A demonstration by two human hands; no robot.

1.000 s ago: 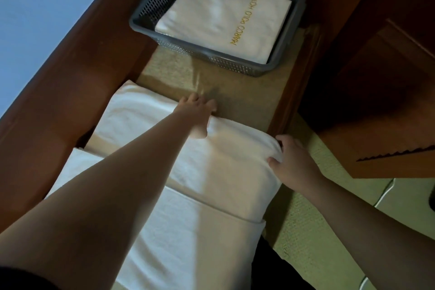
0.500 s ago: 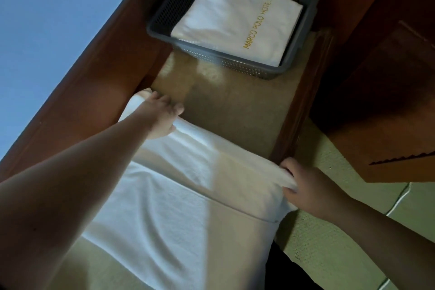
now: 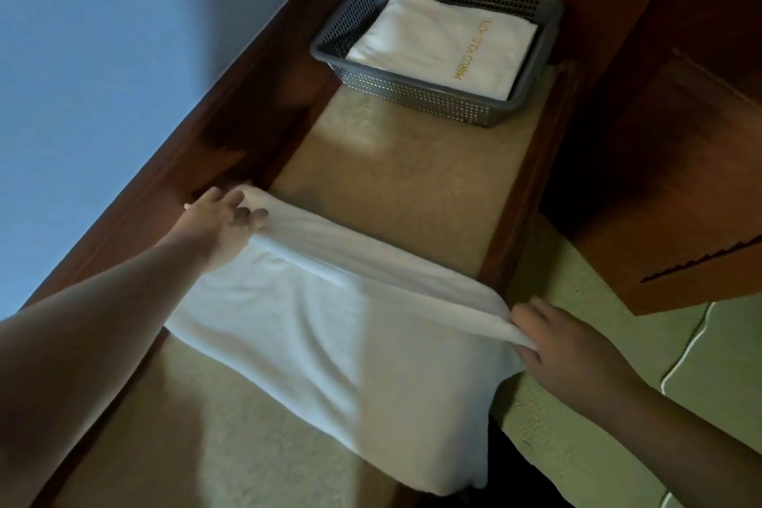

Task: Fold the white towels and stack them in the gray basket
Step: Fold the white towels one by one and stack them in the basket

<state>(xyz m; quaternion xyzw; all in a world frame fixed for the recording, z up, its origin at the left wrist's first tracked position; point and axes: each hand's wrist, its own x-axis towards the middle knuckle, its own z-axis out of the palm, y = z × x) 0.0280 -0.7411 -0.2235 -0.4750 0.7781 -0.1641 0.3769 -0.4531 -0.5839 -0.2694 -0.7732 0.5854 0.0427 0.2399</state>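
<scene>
— What are the hands doing?

— The left hand (image 3: 224, 221) is closed on the far left corner of the white towel (image 3: 330, 326), fingers curled over the folded edge. The right hand (image 3: 563, 346) pinches the towel's far right corner between thumb and fingers. Both grips sit at the ends of the same fold line, which runs taut between them.

— And the towel itself?

— It lies across the desk (image 3: 404, 181), a long surface with a beige, carpet-like covering and dark wooden rails on either side. The towel's near edge droops toward the camera, and its right part hangs past the desk's right rail.

— Where is the basket from there?

— The gray basket (image 3: 416, 93) stands at the far end of the desk, well apart from the towel, with bare beige covering between them. Inside it lies a folded towel (image 3: 433, 41), flat, with gold lettering along one edge.

— Anything else around the towel?

— Left of it, beyond the rail, a blue wall (image 3: 103, 54). Right of it, a greenish floor (image 3: 598, 301), a white cord (image 3: 686, 346) trailing across it, and a wooden cabinet (image 3: 680, 177) beyond.
</scene>
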